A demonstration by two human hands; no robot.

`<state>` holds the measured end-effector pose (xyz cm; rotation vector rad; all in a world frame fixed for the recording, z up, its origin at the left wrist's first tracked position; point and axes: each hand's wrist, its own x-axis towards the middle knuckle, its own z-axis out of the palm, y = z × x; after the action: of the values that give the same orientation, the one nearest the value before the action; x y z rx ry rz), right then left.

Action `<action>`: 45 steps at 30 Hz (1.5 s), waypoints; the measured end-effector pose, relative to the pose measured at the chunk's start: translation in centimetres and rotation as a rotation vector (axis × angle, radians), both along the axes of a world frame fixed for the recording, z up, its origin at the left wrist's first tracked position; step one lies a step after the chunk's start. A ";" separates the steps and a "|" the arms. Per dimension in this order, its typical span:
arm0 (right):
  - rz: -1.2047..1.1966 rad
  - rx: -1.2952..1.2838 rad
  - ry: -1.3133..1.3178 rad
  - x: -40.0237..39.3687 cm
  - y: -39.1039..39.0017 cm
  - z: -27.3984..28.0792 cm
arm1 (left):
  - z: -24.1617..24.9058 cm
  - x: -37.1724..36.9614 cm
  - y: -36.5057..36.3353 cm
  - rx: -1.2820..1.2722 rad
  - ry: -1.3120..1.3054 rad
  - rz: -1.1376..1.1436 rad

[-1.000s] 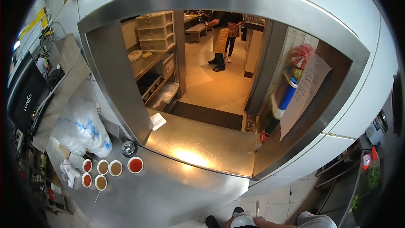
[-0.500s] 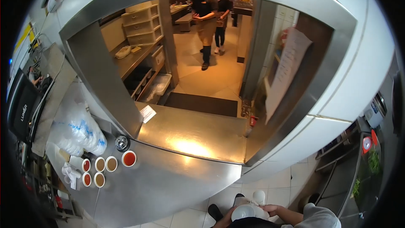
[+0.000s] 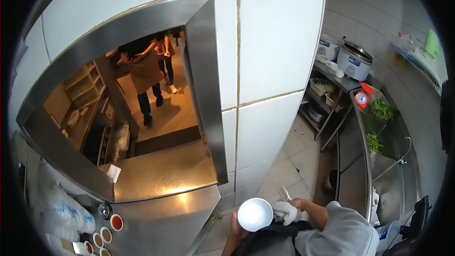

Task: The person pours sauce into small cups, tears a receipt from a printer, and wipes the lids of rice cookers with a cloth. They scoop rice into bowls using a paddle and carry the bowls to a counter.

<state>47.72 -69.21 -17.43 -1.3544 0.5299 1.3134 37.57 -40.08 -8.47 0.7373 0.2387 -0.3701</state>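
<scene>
In front of my body at the bottom of the view, my left hand (image 3: 238,228) grips a white bowl (image 3: 256,214) by its side. The bowl tilts so that its bare white inside faces up. My right hand (image 3: 298,203) is closed on a whitish cloth (image 3: 286,213), bunched up just right of the bowl. A pale, narrow shape sticks up behind the cloth; I cannot make out what it is. Part of my right fingers is hidden.
A steel counter (image 3: 156,223) holds sauce cups (image 3: 116,222), a call bell (image 3: 104,210) and bagged plastic goods (image 3: 66,213). Two people (image 3: 147,71) show through the pass window. At right are a steel sink (image 3: 353,161), greens (image 3: 381,110), a red scale (image 3: 362,98) and a rice cooker (image 3: 354,61).
My view has swung to the right, bringing the sink and cookers further in. The bowl has come up and tilted, and the cloth is now plainly seen. The people beyond the window have come nearer.
</scene>
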 end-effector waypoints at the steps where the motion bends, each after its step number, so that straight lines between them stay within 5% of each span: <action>1: 0.015 0.000 0.011 0.1 -0.8 -1.3 | 0.5 0.0 0.2 -0.110 -0.010 0.087; 3: 0.033 0.175 -0.055 -0.5 -2.1 -2.5 | 0.2 0.5 1.1 -0.357 -0.282 0.097; 9: -0.052 -0.061 -0.001 0.3 -3.5 -5.3 | 8.5 2.6 5.8 -0.769 -0.547 0.090; 13: 0.162 0.081 -0.120 1.0 -2.4 -4.3 | 11.4 2.6 8.2 -0.702 -0.618 0.252; 15: 0.229 -0.148 -0.207 1.6 -4.1 -8.0 | 12.9 2.8 9.4 -0.681 -0.723 0.307; 17: 0.294 -0.508 -0.398 3.9 -9.5 -19.4 | 14.5 2.9 11.1 -0.580 -0.737 0.339; 21: 0.177 -0.460 -0.301 1.9 -5.0 -8.8 | 18.8 4.1 14.4 -0.465 -0.746 0.482; 25: 0.136 -0.456 -0.294 1.5 -3.4 -5.1 | 20.6 5.8 17.4 -0.300 -0.876 0.587; 27: 0.125 -0.462 -0.292 1.3 -3.2 -4.1 | 20.8 6.2 18.7 -0.503 -1.018 0.489; 39: 0.085 -0.557 -0.258 0.0 -3.9 -1.9 | 17.9 6.1 22.6 -0.610 -1.022 0.475; 45: 0.077 -0.565 -0.255 0.1 -3.1 -1.3 | 19.0 5.6 23.1 -0.195 -0.987 0.707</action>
<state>47.80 -72.26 -18.77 -1.9920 0.7079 1.0646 43.22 -17.01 10.49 0.5269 -0.4658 0.6437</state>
